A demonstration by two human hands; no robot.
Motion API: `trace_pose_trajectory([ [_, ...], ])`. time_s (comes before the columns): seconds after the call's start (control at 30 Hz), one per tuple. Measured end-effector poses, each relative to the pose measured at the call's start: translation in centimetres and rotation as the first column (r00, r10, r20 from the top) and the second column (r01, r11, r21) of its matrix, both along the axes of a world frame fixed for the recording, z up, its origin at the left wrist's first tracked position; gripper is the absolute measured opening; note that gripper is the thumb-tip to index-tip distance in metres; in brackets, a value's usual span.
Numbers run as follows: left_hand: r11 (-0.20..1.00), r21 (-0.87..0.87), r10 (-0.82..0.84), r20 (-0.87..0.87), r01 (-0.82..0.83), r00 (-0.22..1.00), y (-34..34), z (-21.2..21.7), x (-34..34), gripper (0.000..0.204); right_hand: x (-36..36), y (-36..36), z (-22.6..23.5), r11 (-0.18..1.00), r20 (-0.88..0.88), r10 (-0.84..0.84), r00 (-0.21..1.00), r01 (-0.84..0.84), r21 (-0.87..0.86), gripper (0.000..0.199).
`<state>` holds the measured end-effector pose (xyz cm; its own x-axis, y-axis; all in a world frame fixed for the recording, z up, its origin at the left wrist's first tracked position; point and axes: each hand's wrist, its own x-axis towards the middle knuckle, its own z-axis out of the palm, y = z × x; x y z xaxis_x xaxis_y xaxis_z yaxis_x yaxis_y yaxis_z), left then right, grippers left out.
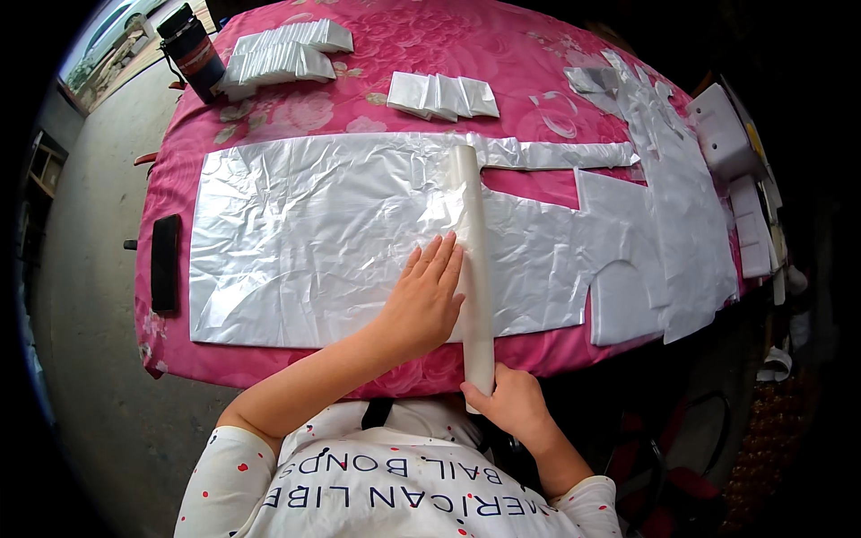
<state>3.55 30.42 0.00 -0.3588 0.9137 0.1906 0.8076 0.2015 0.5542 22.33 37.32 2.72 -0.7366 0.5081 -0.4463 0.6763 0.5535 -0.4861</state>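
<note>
A white plastic carrier bag [287, 242] with cut-out handles lies flat and wrinkled on a pink floral tablecloth. Across it, far to near, runs a pale, smooth tube or rod [473, 215], its near end reaching past the table edge. My left hand [426, 296] rests flat on the bag just left of the tube, fingers stretched out and together. My right hand [509, 402] is closed round the tube's near end. Right of the tube, the bag's handle strips [556, 154] extend toward more flat white plastic sheets [691, 242].
Folded white plastic bundles [282, 58] lie at the far left, and another folded stack [443, 97] at the far middle. A dark bottle [193, 54] stands at the far left corner. A black phone [165, 264] lies by the left edge. White boxy objects [731, 134] border the right side.
</note>
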Motion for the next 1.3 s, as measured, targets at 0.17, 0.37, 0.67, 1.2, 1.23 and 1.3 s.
trace_pose_trajectory([
  [0.17, 0.999, -0.016, 0.028, -0.079, -0.03, 0.996, 1.3, -3.6, -0.8, 0.054, -0.1, 0.5, -0.1, 0.999, 0.035, 0.028, 0.999, -0.027, -0.045, 0.05],
  [0.37, 0.999, -0.043, 0.014, -0.221, -0.025, 0.975, 1.2, -4.0, -0.5, 0.055, -2.2, 4.0, 0.5, 0.964, -0.017, 0.152, 0.988, -0.152, -0.219, 0.061],
  [0.67, 0.999, -0.05, -0.005, -0.28, -0.009, 0.96, 1.6, -3.3, -0.4, 0.055, -16.9, 14.3, -2.1, 0.922, -0.292, -0.224, 0.93, 0.105, -0.372, 0.048],
  [1.2, 0.999, -0.049, -0.002, -0.248, -0.011, 0.969, 1.6, -3.0, -0.1, 0.055, -15.8, 30.7, -0.2, 0.311, -0.348, -0.937, -0.03, -0.529, -0.79, 0.024],
  [1.23, 0.999, -0.048, 0.008, -0.248, -0.02, 0.969, 1.4, -3.1, -0.2, 0.055, -16.2, 29.6, 2.0, 0.382, -0.389, -0.917, -0.086, -0.471, -0.795, 0.028],
  [1.3, 0.999, -0.042, 0.019, -0.25, -0.03, 0.968, 1.2, -3.2, -0.4, 0.055, -17.2, 25.5, 6.5, 0.501, -0.547, -0.837, -0.028, -0.444, -0.743, 0.032],
])
